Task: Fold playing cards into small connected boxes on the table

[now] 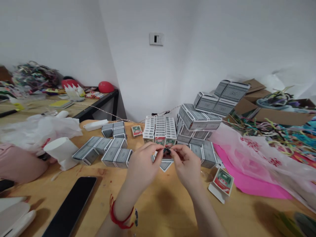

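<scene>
My left hand (142, 164) and my right hand (188, 164) meet above the wooden table (158, 207), fingertips pinched together on a small dark thing (167, 151) that I cannot make out. A red cord circles my left wrist. Just below the hands lies a patterned playing card (165, 165). Behind them stands a block of stacked card decks (160, 130) with red-green fronts. Grey patterned card boxes (106, 149) lie to the left and pile up to the right (199, 121).
A black phone (71, 205) lies front left, beside a white paper cup (61, 151) and a plastic bag (39, 130). An opened card pack (222, 182) sits right of my hands. Pink plastic (247, 158), pipe cleaners and cardboard boxes (271, 112) crowd the right side.
</scene>
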A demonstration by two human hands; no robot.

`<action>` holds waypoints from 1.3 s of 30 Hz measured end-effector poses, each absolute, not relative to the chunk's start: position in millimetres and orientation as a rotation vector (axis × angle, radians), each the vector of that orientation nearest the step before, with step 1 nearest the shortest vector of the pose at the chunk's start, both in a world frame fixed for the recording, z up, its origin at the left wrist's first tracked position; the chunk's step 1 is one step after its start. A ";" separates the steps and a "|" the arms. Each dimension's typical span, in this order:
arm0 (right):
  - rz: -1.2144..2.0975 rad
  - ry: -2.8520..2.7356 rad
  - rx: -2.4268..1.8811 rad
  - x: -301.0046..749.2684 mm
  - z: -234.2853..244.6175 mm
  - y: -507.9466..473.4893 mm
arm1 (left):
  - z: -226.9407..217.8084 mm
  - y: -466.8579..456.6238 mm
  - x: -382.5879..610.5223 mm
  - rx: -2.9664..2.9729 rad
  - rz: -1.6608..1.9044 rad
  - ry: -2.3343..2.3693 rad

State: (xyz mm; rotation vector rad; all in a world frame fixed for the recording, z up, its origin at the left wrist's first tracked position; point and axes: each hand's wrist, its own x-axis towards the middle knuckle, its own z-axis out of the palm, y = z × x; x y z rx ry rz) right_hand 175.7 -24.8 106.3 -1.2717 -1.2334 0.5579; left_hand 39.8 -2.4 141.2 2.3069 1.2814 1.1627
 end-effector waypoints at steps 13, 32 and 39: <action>0.696 -1.360 -1.245 177.9 116.4 -32.6 | 133.6 -3.1 47.2 2.302 1.375 1.357; 0.460 -1.289 -1.459 177.9 98.8 -21.0 | 117.4 6.6 57.3 2.190 1.181 1.474; 0.532 -1.303 -1.411 181.3 96.0 -19.7 | 121.9 1.8 56.4 2.262 1.088 1.432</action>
